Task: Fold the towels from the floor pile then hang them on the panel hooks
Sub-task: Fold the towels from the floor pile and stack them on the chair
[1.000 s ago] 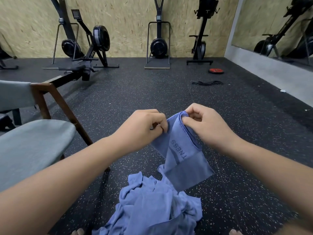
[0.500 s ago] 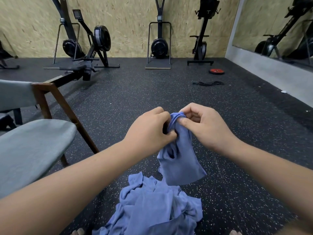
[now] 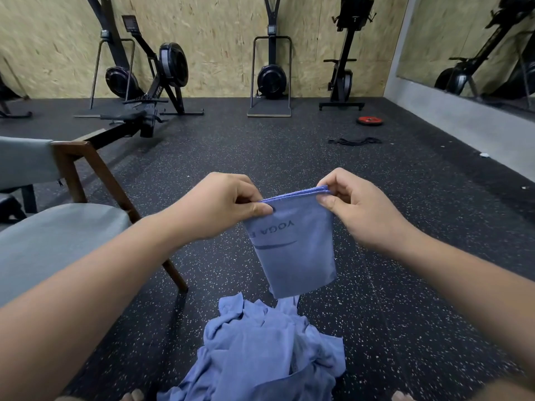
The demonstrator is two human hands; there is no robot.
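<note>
**Towel** (image 3: 292,250): blue, printed "YOGA" plus a curved line. You hold it up in front of you, over the pile. It's doubled, w/ two hems stacked along the top edge. Lower end hangs free just above the pile; touching or not, can't tell.

**Pile** (image 3: 269,348): blue towels, crumpled on the floor (image 3: 405,285) by your feet. All unfolded; count n/a.

**Progress (est.):** early. One towel part-folded, prob. needs another fold before hanging. Nothing seen hung. Panel and hooks not in view.

**Left hand** (image 3: 220,206): fingers (image 3: 257,209) clamped on the top-left corner, thumb over forefinger, the rest curled. Forearm reaches in from lower left.

**Right hand** (image 3: 359,209): thumb and forefinger pinch the top-right corner, other fingers curled behind. Your hands are apart, so the top edge runs nearly straight between them.

**Surroundings:** grey chair (image 3: 58,235) to your left. Exercise machines stand along the far wall.
</note>
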